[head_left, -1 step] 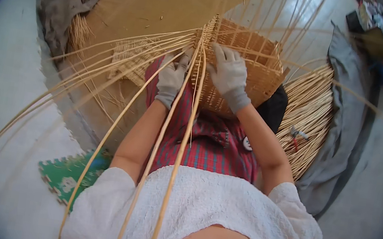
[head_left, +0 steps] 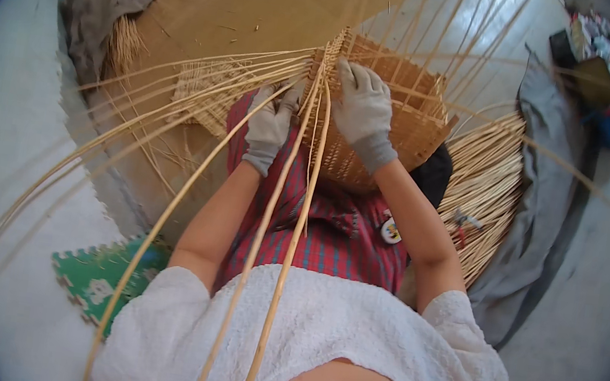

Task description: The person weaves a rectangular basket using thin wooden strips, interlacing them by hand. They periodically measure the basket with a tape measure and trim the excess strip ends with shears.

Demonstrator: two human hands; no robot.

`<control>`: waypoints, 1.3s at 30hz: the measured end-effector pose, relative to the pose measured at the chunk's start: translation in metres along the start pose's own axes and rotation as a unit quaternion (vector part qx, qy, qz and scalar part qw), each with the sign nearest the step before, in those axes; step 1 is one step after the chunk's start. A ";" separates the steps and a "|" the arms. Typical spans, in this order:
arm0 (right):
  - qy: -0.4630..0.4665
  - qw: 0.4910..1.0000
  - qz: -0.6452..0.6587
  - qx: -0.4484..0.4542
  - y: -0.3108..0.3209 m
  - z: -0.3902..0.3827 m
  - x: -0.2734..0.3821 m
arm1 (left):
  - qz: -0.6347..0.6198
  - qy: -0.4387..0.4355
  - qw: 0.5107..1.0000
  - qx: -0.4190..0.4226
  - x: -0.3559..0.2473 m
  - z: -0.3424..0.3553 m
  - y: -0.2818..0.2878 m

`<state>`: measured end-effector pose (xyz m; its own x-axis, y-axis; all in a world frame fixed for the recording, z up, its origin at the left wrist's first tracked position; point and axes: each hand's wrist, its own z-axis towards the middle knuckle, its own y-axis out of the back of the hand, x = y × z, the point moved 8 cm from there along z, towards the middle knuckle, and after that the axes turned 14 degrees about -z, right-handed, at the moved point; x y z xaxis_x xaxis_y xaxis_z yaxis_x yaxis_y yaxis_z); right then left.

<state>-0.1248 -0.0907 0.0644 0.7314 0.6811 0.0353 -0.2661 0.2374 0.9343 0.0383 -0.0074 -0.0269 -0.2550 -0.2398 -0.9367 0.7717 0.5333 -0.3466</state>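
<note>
A woven wicker basket (head_left: 404,138) lies tilted across my lap, with long pale rods standing out from its edges. My gloved left hand (head_left: 268,128) is closed at the basket's left edge, its fingertips partly hidden among the rods. On the other side of the woven corner (head_left: 330,55), my gloved right hand (head_left: 364,110) presses bent fingers on the basket wall near the top. Two thick rods (head_left: 272,209) run from between the hands down over my shirt. Another rod (head_left: 190,183) crosses over the left hand toward the lower left. More rods (head_left: 95,144) fan out leftward.
A bundle of peeled rods (head_left: 486,191) lies to the right beside a grey cloth (head_left: 550,146), with pliers (head_left: 464,225) on it. A flat woven piece (head_left: 210,93) is at left. Further out are a dark cloth (head_left: 106,2) and a green foam mat (head_left: 105,272).
The view has shifted slightly, and the long rods over my shirt have swung a little. Both hands keep their places at the basket, the right fingers slightly higher along the corner.
</note>
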 end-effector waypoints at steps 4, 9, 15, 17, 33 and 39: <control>0.129 0.984 -0.117 -0.035 -0.026 0.056 0.013 | 0.082 -0.113 0.990 -0.023 -0.032 -0.010 0.006; 0.161 0.980 -0.116 -0.014 -0.037 0.065 0.024 | 0.120 -0.093 0.988 -0.030 -0.049 -0.012 0.015; 0.177 0.970 -0.148 -0.072 -0.051 0.070 0.015 | 0.090 -0.033 0.995 -0.023 -0.044 -0.004 0.006; 0.177 0.970 -0.133 -0.101 -0.056 0.072 0.011 | 0.109 0.007 0.994 -0.025 -0.047 -0.003 0.002; 0.378 0.848 0.372 -0.013 0.059 -0.016 0.123 | 0.109 0.251 0.914 0.299 -0.028 0.012 0.020; 0.434 0.841 0.291 0.143 0.012 -0.011 0.125 | 0.107 -0.026 0.920 0.375 -0.105 0.024 -0.104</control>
<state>-0.0431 0.0047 0.0761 -0.2368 0.9026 0.3594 -0.1679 -0.4024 0.9000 -0.0010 -0.0572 0.1082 -0.0367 -0.2431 -0.9693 0.9911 -0.1332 -0.0042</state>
